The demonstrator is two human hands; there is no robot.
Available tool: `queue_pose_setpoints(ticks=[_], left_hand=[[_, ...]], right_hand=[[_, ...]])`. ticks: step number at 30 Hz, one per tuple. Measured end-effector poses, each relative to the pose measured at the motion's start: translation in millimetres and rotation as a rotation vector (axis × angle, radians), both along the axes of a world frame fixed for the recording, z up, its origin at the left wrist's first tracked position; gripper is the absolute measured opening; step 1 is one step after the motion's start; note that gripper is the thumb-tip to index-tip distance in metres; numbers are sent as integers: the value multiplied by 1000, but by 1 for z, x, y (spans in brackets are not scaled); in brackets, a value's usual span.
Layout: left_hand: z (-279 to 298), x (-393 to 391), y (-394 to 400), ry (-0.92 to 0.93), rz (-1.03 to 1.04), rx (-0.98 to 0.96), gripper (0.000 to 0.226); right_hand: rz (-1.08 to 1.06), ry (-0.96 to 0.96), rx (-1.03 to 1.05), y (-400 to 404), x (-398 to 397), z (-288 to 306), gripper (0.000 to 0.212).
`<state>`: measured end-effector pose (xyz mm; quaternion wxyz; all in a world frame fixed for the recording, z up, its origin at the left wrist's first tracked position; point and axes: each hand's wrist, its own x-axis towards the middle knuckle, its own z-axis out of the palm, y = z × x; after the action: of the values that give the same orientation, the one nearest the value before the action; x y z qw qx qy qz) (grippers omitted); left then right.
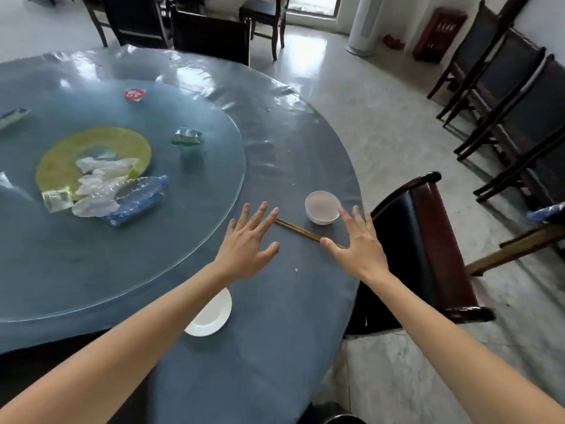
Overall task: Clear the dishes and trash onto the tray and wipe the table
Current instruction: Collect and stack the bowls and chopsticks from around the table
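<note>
The chopsticks (305,232) lie flat on the table (275,347) between the two hands, just this side of the white bowl (322,207); the left hand (247,246) hovers with fingers spread and holds nothing, its fingertips near the far end of the chopsticks; the right hand (359,243) is likewise spread and empty, its thumb over the near end and its fingers just beside the bowl; whether either hand touches the chopsticks cannot be told. A saucer (211,315) sits nearer, partly hidden under the left forearm; further out, on the glass turntable (183,270), lie a crushed bottle (134,198), crumpled plastic (101,179) and small wrappers; no tray is in view. The likely next step is gathering chopsticks and bowl; the risks, as I judge them: the bowl stands close to the table edge by the chair (428,240), so a careless sweep of the right hand could knock it off; the chopsticks may roll or scatter if pinched at one end only; the left forearm, dragged back, could catch the saucer.
</note>
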<state>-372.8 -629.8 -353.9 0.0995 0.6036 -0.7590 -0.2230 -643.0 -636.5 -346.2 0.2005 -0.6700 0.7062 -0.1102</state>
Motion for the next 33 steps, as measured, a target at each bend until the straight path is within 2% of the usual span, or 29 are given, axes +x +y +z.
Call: queue_pose_setpoints(ticks=[2, 4, 7, 10, 14, 16, 20, 24, 28, 31, 33], left_hand=[[-14, -15, -22, 40, 65, 46, 73], [-31, -31, -43, 160, 185, 122, 67], [-50, -55, -72, 366, 480, 322, 48], [-61, -78, -95, 670, 805, 574, 26], [-76, -108, -117, 763, 1024, 665, 9], [-82, -119, -124, 769, 1114, 700, 9], [-96, -138, -141, 544, 1162, 679, 25], [-106, -148, -154, 402, 1185, 680, 30], [-117, -151, -160, 352, 1248, 694, 30], [-119, -158, -164, 366, 1320, 695, 22], [-119, -162, -164, 382, 1350, 688, 25]], right_hand=[[-6, -53, 56, -31, -10, -19, 88], [-59, -193, 122, -58, -20, -36, 88], [-253, -489, 252, -93, -34, -55, 83], [-442, -695, 369, -124, -46, -70, 68], [-522, -806, 451, -153, -55, -82, 57], [-536, -840, 487, -159, -54, -83, 58], [-517, -881, 549, -173, -59, -91, 60], [-488, -879, 587, -180, -63, -98, 53], [-493, -913, 603, -182, -66, -103, 45], [-509, -962, 612, -182, -68, -106, 42], [-517, -993, 618, -181, -68, -107, 41]])
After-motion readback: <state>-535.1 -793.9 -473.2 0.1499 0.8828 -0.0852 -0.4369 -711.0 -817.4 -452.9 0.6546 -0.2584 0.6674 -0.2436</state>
